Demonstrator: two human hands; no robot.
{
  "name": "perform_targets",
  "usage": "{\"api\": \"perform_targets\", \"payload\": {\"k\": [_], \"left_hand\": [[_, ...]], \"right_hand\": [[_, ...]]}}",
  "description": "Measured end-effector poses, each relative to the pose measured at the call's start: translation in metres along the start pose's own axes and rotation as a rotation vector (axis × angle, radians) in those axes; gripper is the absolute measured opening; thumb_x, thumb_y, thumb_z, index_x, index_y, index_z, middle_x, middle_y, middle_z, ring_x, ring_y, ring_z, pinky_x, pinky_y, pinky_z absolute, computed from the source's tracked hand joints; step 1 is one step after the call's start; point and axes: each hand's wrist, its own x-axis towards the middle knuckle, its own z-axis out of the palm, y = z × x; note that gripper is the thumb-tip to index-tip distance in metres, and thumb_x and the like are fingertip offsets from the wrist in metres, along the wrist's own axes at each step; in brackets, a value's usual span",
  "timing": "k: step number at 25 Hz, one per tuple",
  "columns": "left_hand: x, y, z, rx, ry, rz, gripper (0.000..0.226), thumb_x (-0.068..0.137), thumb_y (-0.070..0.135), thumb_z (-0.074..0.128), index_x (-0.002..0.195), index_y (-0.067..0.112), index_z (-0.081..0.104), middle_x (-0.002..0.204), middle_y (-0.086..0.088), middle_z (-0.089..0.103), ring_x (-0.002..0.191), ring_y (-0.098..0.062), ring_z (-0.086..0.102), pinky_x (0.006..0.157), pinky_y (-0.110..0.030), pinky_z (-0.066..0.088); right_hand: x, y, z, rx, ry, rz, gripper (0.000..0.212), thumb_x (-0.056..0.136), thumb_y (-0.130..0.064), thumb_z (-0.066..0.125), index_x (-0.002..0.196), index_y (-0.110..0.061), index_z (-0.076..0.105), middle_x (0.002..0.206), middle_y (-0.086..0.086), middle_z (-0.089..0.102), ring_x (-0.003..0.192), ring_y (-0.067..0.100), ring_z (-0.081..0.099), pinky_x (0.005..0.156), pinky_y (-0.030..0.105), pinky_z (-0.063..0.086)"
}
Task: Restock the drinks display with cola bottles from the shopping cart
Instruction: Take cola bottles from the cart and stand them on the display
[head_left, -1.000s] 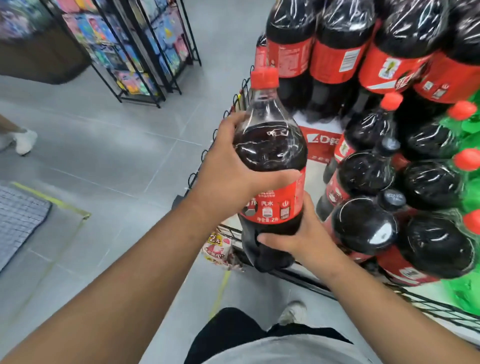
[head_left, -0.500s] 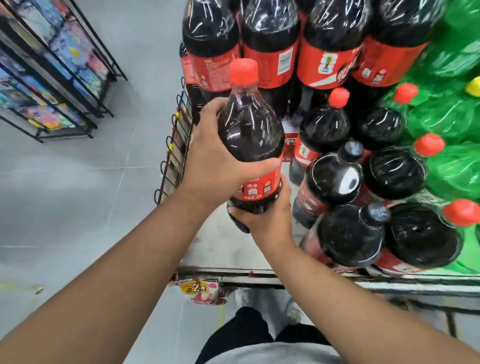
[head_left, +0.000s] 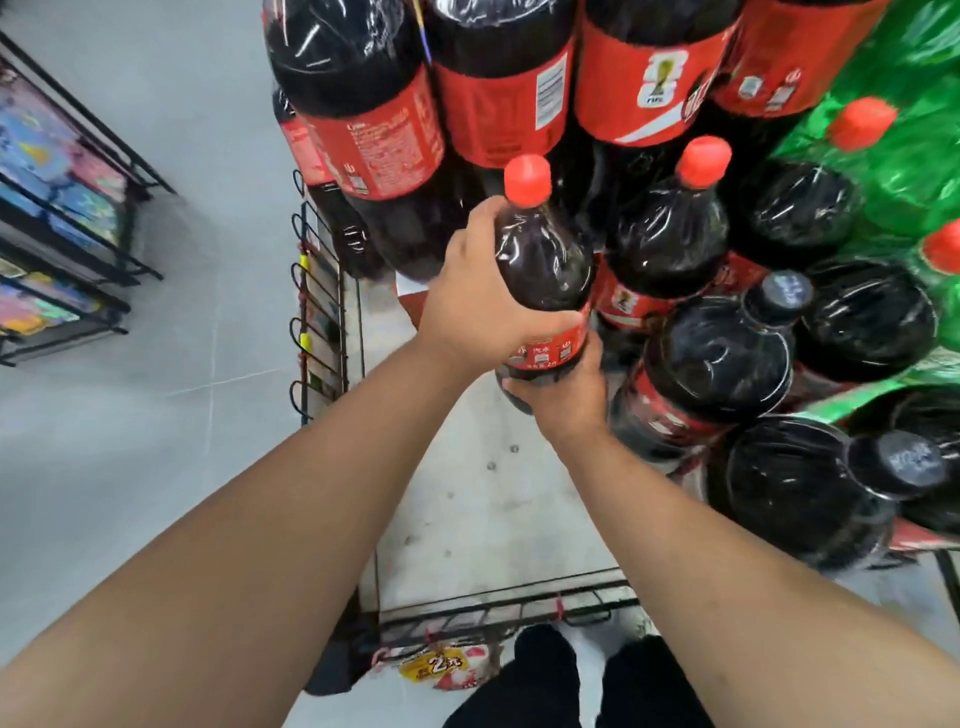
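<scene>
Cola bottle (head_left: 540, 270) now further over display shelf (head_left: 493, 499); left hand (head_left: 483, 306) and right hand (head_left: 566, 395) both grasp it (right under base).

The red label (head_left: 545, 357) on the dark plastic cola bottle (head_left: 540, 270) reads "汽水". The yellow tag (head_left: 439, 666) at the wire display rack's (head_left: 498, 608) near edge shows "2".

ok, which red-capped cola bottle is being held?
The cola bottle at centre frame: the left hand wraps its shoulder, the right hand cups its base. The red-capped neighbour to its right stands untouched.
</scene>
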Motion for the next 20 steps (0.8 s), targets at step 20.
{"api": "perform_targets", "payload": {"k": [20], "left_hand": [[0.021, -0.013, 0.018, 0.051, -0.023, 0.035, 0.114, 0.056, 0.037, 0.097, 0.149, 0.027, 0.032, 0.140, -0.001, 0.044, 0.128, -0.017, 0.047, 0.105, -0.028, 0.039]], "right_hand": [[0.035, 0.024, 0.031, 0.233, 0.320, 0.157, 0.083, 0.055, 0.004, 0.086, 0.130, -0.005, 0.052, 0.135, 0.018, 0.053, 0.107, 0.018, 0.063, 0.075, 0.017, 0.057]]}}
